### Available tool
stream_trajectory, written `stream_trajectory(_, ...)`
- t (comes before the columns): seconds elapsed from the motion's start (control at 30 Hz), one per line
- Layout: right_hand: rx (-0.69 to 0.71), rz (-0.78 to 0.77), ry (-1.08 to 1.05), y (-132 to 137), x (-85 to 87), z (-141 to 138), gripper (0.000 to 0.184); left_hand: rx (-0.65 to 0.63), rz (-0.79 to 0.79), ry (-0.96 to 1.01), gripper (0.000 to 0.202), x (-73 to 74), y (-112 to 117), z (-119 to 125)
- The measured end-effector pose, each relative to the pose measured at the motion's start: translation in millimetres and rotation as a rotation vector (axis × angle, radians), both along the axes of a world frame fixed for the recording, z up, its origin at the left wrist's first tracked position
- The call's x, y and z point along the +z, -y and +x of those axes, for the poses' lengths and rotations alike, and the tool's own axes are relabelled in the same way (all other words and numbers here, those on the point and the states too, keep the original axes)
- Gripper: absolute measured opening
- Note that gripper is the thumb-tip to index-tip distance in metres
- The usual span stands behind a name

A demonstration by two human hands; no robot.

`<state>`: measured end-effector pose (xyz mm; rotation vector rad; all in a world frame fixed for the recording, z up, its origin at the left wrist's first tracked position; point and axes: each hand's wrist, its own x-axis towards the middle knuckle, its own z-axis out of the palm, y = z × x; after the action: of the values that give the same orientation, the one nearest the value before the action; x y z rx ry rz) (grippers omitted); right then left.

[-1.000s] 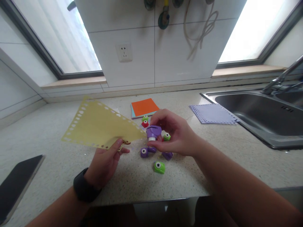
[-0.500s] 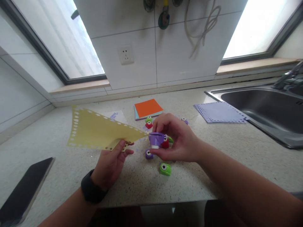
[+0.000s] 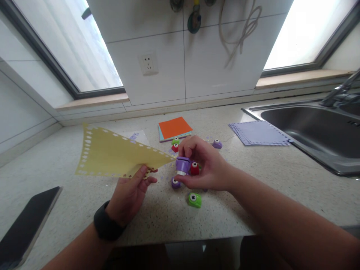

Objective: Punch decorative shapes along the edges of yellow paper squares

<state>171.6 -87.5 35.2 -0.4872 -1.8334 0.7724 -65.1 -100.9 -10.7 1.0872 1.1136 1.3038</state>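
My left hand (image 3: 135, 189) pinches the lower edge of a yellow sheet of paper (image 3: 112, 155) between thumb and fingers. Small shapes are punched along the sheet's edges. A purple craft punch (image 3: 183, 164) is gripped between the thumb and fingers of my right hand (image 3: 206, 165). The sheet's right corner reaches the punch; whether it sits inside the slot I cannot tell. Beneath and around that hand lie a red punch (image 3: 194, 168), another purple punch (image 3: 176, 183) and a green punch (image 3: 195, 200).
Farther back lie an orange sheet (image 3: 176, 127) on a paper stack, small green (image 3: 176, 141) and red (image 3: 175, 147) punches, and a purple one (image 3: 217, 144). Lavender punched sheets (image 3: 258, 133) lie beside the sink (image 3: 303, 129). A dark tablet-like slab (image 3: 30, 225) rests at left.
The purple punch has tilted slightly in my right hand. Both hands keep their holds, and the whole view has shifted a little.
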Motion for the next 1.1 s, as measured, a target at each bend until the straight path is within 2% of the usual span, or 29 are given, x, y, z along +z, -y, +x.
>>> stream_trajectory(0.23, 0.018, -0.015, 0.022, -1.5, -5.6, 0.2, 0.047, -0.026, -0.021, 0.144, 0.019, -0.8, -0.4, 0.3)
stream_trajectory(0.5, 0.021, -0.043, 0.031, 0.7, -3.3, 0.2, 0.046, -0.015, -0.014, 0.219, 0.020, -1.6, -0.7, 1.2)
stream_trajectory(0.9, 0.040, -0.126, -0.006, 2.0, -5.4, -2.2, 0.044, -0.052, -0.010, 0.138, 0.020, -1.6, 1.4, 1.5)
stream_trajectory(1.1, 0.076, -0.286, -0.085, 3.9, -5.1, -7.3, 0.042, -0.085, -0.021, 0.138, 0.025, -2.6, 2.9, 3.4)
